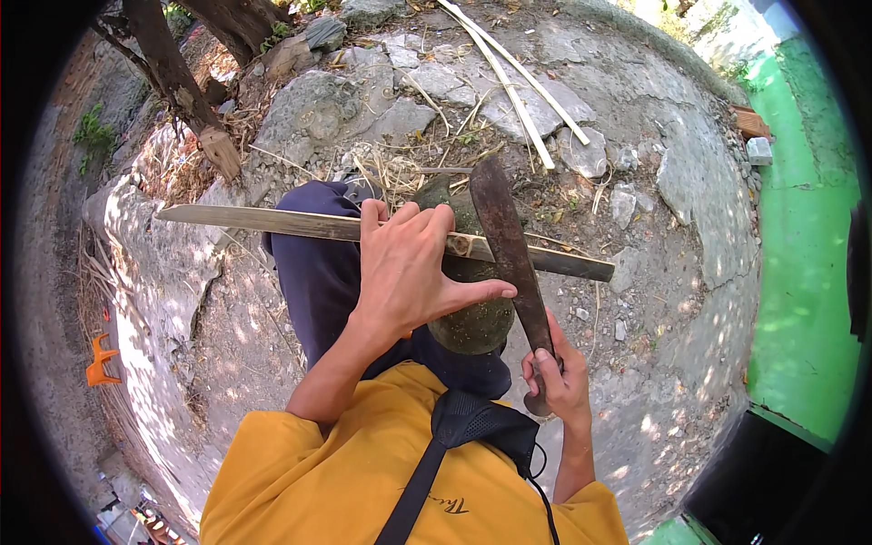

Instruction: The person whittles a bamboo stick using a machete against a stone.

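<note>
A long split bamboo strip [300, 223] lies crosswise in front of me, its left end tapered and a node near its middle. The fingers of my left hand [404, 268] curl over it, while the thumb stretches right to the machete. My right hand [559, 368] grips the handle end of that dark, rusty machete [505, 227], whose broad blade points away from me and crosses the strip right of the node. Whether the edge bites into the bamboo cannot be seen. Below both is a round, greenish block [472, 331] between my legs, partly covered by the strip.
Two pale strips [518, 100] lie on the ground ahead. Broken concrete slabs [318, 109] and dry shavings [391, 173] surround the work spot. Tree trunks [173, 73] stand at far left, an orange plastic chair [103, 361] at left. A green wall [799, 272] runs along the right.
</note>
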Demonstrator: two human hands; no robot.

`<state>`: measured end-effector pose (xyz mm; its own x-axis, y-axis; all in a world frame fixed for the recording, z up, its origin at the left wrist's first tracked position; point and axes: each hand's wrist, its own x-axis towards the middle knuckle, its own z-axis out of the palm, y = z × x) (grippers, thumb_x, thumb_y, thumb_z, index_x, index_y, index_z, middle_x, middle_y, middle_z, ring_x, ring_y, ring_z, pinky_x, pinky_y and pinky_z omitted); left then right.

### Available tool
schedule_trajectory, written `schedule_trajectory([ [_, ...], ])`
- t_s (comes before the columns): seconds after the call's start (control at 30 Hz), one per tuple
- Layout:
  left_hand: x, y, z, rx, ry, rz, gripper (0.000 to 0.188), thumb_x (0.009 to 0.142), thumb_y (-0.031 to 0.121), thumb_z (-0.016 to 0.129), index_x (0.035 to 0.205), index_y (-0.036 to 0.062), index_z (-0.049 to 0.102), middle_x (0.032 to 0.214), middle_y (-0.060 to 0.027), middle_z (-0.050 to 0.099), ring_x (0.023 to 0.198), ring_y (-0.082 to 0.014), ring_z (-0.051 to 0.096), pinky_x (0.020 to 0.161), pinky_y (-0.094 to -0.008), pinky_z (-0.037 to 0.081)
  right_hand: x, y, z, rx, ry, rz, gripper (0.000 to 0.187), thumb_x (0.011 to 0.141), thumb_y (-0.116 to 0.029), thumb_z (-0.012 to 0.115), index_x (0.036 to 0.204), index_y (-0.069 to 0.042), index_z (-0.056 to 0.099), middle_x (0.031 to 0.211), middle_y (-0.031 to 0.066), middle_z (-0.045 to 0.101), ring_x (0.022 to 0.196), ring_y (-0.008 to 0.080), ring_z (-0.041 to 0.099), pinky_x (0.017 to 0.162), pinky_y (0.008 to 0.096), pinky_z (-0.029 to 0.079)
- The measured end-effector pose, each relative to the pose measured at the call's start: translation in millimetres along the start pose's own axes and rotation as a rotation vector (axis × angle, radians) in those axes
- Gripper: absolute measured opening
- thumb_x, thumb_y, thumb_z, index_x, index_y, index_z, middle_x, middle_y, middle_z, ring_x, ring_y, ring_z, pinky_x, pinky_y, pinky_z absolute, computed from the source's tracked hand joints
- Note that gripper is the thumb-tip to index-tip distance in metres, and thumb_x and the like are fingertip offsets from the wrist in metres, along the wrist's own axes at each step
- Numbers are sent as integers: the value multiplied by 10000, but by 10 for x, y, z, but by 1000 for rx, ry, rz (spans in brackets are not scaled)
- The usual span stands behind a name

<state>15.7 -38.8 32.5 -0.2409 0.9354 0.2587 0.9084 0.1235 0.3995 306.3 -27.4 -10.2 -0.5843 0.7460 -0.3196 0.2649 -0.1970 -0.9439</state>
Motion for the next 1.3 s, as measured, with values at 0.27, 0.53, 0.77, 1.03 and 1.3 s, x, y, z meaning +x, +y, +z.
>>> schedule_trajectory([
  [0.27,8,-28,-8,9,-15,-4,843,562,836,852,795,82,557,690,-39,496,705,-227,515,833,-397,331,105,-11,-11,157,-94,73,652,1054,-94,451,1690,-110,306,728,89,630,530,93,513,513,262,460],
  [0.53,16,-27,-23,15,-14,-6,855,580,866,821,769,81,541,680,-47,504,700,-230,519,840,-404,336,171,-44,-39,244,-110,116,654,1059,-119,451,1694,-121,295,737,115,622,516,105,510,480,264,462],
  [0.77,6,-43,9,13,0,-17,860,613,881,792,739,77,517,661,-57,524,702,-239,542,845,-416,342,235,-90,-54,384,-157,161,661,1054,-76,463,1694,-142,309,777,94,618,551,113,522,489,260,454],
  [1.03,-37,-12,3,-15,-32,-20,861,637,902,758,787,68,610,690,-60,532,713,-234,545,867,-404,340,400,-123,37,463,-267,175,680,1069,-116,465,1712,-172,251,768,102,604,521,126,516,485,268,456],
  [1.3,-8,8,11,-14,34,-12,745,742,808,763,749,78,611,639,-68,525,678,-250,552,857,-408,351,359,42,31,245,88,-144,691,1065,-95,444,1715,-120,209,766,71,593,548,101,517,495,259,467],
])
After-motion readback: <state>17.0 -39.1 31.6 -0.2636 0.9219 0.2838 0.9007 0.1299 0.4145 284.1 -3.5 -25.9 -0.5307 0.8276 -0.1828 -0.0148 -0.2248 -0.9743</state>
